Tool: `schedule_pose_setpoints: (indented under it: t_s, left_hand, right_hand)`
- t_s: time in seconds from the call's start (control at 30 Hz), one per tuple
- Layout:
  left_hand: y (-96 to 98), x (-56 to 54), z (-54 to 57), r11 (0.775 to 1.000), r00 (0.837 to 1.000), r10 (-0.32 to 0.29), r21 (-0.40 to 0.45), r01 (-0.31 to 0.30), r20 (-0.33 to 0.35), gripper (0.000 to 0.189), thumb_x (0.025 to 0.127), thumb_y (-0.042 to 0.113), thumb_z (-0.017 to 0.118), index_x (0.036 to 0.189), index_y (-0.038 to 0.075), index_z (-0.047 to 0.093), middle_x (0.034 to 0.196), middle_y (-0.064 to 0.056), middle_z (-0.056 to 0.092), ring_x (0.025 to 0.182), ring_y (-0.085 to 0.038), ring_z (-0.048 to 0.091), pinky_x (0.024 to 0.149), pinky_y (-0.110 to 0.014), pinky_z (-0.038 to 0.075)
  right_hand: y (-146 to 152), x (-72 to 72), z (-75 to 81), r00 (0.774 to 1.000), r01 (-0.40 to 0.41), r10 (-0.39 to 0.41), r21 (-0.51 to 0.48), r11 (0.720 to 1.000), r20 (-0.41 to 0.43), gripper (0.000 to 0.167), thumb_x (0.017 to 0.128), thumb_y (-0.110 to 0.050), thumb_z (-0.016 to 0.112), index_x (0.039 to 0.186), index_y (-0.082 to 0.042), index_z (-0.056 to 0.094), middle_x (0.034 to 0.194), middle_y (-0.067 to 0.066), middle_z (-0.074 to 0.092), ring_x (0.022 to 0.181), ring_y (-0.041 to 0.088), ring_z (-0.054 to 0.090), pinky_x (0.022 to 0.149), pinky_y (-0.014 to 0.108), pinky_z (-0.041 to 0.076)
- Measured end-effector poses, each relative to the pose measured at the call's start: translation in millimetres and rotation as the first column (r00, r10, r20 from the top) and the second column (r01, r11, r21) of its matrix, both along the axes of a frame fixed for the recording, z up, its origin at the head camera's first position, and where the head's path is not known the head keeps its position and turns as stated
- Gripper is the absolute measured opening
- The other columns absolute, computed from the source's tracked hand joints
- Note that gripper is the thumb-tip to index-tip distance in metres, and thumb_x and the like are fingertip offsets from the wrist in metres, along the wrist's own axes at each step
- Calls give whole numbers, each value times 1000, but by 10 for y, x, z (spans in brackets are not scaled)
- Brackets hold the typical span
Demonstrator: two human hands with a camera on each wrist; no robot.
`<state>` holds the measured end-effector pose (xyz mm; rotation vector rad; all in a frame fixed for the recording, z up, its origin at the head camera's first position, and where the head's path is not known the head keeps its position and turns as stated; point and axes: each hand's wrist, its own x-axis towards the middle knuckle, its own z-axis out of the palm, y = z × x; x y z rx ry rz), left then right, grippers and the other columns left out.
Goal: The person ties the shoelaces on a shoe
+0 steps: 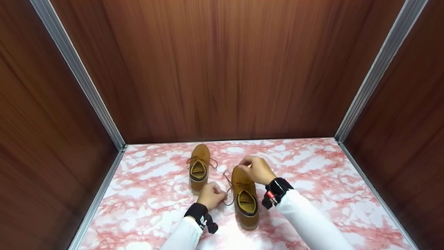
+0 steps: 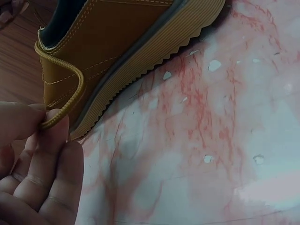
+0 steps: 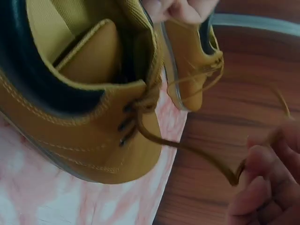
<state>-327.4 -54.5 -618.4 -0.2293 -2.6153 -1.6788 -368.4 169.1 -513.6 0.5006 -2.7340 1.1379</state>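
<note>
A tan leather shoe (image 1: 240, 178) stands on the marbled surface between my hands, its toe pointing away from me. My left hand (image 1: 211, 195), left of this shoe, pinches a shoelace (image 2: 77, 86) between thumb and fingertip. Above the toe's right side, my right hand (image 1: 258, 170) pinches another length of brown lace (image 3: 187, 148), which runs slack from the eyelets. To the left and farther back stands the matching shoe (image 1: 201, 152), its lace loops spread to both sides. The right hand hides part of the near shoe's upper in the head view.
The red-and-white marbled tabletop (image 1: 149, 201) meets a brown wood-grain panel (image 1: 222, 86) at the back. Similar panels stand at left and right, with metal strips (image 1: 93, 90) along the corners.
</note>
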Motion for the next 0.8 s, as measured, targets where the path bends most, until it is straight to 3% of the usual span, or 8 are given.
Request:
schedule_pose_setpoints:
  t_s: [0.27,0.47,0.6,0.8]
  left_hand:
    - [-6,-12,5,997,999,43,-68,-45,-20,37,79,12,86,67,15,51,62,9,56,60,-6,55,59,-20,46]
    - [0,-12,16,998,999,50,-36,-50,-7,35,80,11,86,69,13,52,65,6,61,62,-7,58,60,-22,48]
    - [11,-10,42,999,999,48,15,-48,26,37,82,9,85,69,14,50,66,2,68,61,-6,64,58,-21,50]
    - [19,-50,27,997,997,71,15,-72,41,35,82,14,85,70,15,52,66,5,65,61,-6,63,58,-21,51]
  right_hand:
    - [124,63,-119,999,-2,2,12,1000,-42,4,92,-13,78,89,-14,76,89,2,70,77,10,56,71,25,46]
    - [176,129,-158,991,-126,129,60,990,-40,3,91,-12,79,88,-14,78,89,-1,67,83,9,57,74,24,47]
    - [145,184,-202,967,-240,251,165,957,-48,3,92,-12,78,94,-10,81,90,0,67,85,10,58,77,26,50]
    - [50,281,-266,922,-346,383,341,874,-45,16,90,-7,74,102,-13,83,91,3,60,83,11,52,75,27,49]
